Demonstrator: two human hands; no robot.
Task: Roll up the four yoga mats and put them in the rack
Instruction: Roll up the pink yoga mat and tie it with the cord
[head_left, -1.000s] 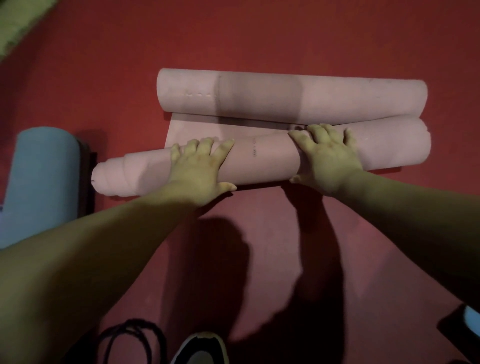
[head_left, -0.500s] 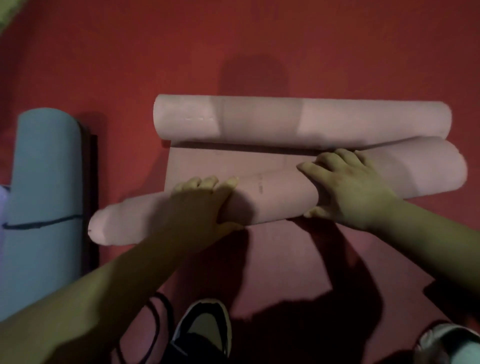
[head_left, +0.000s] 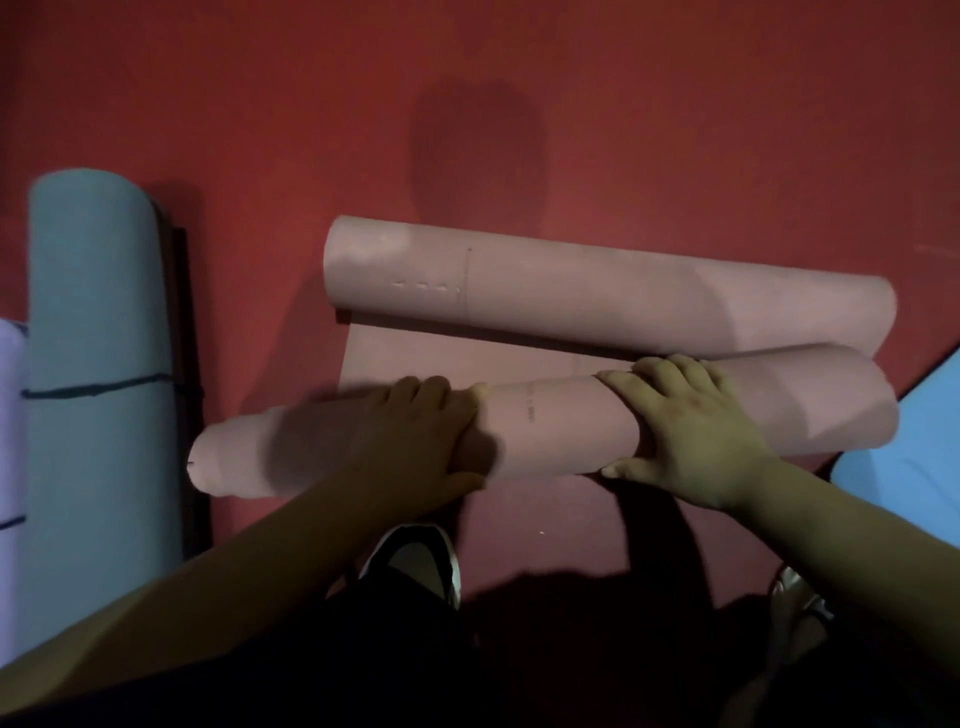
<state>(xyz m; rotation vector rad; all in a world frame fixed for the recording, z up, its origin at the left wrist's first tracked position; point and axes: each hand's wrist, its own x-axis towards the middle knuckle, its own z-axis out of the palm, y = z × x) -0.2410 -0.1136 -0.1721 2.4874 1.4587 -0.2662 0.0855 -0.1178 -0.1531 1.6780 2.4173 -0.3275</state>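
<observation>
Bare forearms (head_left: 234, 587), dark trousers (head_left: 400, 654), blk/wht sneaker (head_left: 415, 558).

Both bare forearms reach forward from the lower corners, the left forearm (head_left: 208, 597) in shadow and the right forearm (head_left: 857, 525) lit. The left grip (head_left: 421, 436) lies palm down, fingers close together and draped over the near pink foam mat roll (head_left: 561, 431), thumb on its near side. The right grip (head_left: 696, 441) lies as flat, with fingers spread over the crest and thumb low along the near side.
</observation>
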